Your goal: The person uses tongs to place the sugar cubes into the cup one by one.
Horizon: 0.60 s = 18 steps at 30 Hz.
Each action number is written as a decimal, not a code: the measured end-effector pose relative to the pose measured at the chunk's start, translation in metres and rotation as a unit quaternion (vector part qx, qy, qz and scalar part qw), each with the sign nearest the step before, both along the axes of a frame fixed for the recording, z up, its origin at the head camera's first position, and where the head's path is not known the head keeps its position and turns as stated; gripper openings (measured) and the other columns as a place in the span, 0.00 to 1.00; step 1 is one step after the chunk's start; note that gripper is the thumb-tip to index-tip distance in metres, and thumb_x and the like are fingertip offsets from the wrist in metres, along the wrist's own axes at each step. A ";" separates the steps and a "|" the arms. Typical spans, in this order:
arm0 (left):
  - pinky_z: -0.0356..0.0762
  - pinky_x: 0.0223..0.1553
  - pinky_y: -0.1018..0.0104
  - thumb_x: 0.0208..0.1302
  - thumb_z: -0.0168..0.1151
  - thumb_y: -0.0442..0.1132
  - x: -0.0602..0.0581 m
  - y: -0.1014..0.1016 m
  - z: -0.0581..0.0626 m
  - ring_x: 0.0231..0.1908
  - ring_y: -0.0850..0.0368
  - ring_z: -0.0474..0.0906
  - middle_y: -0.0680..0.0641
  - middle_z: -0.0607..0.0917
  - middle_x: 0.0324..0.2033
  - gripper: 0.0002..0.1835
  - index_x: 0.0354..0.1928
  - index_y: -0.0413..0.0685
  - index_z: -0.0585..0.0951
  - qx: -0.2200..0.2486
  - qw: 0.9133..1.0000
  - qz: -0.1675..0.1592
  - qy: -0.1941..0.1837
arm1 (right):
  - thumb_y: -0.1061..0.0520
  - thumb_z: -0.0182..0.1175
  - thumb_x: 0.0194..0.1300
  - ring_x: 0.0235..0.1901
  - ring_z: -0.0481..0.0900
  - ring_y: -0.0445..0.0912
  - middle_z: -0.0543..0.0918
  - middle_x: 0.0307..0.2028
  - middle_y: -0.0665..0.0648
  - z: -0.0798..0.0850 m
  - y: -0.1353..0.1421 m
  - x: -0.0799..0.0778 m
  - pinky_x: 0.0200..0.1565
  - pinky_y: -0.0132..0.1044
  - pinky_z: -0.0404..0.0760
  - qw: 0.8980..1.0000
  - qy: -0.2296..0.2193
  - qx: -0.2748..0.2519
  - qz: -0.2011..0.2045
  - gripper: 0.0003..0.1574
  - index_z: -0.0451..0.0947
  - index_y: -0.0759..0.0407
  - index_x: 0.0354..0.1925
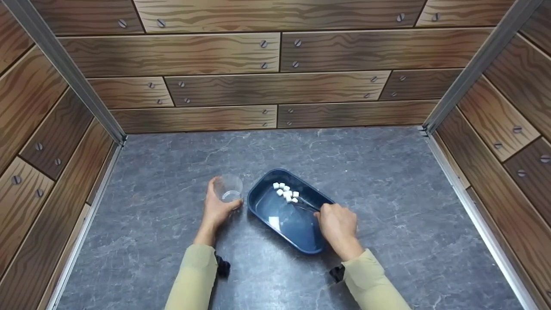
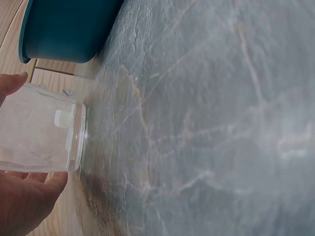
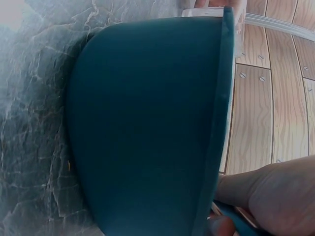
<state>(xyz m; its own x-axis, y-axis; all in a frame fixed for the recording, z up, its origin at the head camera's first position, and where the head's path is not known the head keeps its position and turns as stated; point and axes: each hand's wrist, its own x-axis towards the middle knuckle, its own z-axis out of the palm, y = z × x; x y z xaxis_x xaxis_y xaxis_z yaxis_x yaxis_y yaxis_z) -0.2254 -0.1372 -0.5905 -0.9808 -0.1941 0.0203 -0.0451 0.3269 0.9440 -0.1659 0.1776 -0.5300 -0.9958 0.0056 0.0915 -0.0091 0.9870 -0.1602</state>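
Note:
My left hand (image 1: 216,209) holds a clear cup (image 1: 231,186) upright on the surface, thumb on one side and fingers on the other. In the left wrist view the cup (image 2: 37,130) has a thick base and a pale patch, perhaps a reflection. My right hand (image 1: 338,226) grips tongs (image 1: 308,201) over the right side of a dark blue basin (image 1: 280,234). Their thin arms reach down to several small white cubes (image 1: 288,194) clustered at the basin's far end. Whether a cube is between the tips, I cannot tell. The right wrist view shows mostly the basin's outer wall (image 3: 147,123).
The basin lies slantwise, just right of the cup. Under everything is a grey marbled surface (image 1: 387,181). Wood-patterned panels (image 1: 275,88) with metal edge strips (image 1: 473,224) enclose the back and both sides.

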 end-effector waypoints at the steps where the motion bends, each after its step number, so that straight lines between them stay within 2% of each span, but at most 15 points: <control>1: 0.62 0.65 0.51 0.39 0.80 0.37 0.000 0.000 0.000 0.65 0.41 0.64 0.34 0.68 0.65 0.53 0.69 0.44 0.60 0.002 1.000 -0.001 0.000 | 0.47 0.68 0.60 0.20 0.79 0.60 0.83 0.21 0.62 0.000 0.000 0.000 0.19 0.55 0.75 1.000 0.001 -0.001 0.000 0.18 0.83 0.59 0.23; 18: 0.61 0.65 0.51 0.38 0.80 0.35 0.000 0.001 -0.001 0.64 0.40 0.65 0.33 0.69 0.64 0.52 0.68 0.43 0.61 0.001 1.000 0.005 0.009 | 0.44 0.68 0.60 0.21 0.80 0.59 0.83 0.22 0.63 0.003 0.003 0.001 0.20 0.54 0.76 1.000 -0.017 -0.001 -0.012 0.20 0.84 0.61 0.26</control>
<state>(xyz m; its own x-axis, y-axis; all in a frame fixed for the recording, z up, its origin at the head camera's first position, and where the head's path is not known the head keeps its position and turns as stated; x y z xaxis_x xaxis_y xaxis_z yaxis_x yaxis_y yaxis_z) -0.2252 -0.1358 -0.5917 -0.9784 -0.2036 0.0371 -0.0316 0.3241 0.9455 -0.1649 0.1802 -0.5274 -0.9979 0.0297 0.0573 0.0201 0.9867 -0.1615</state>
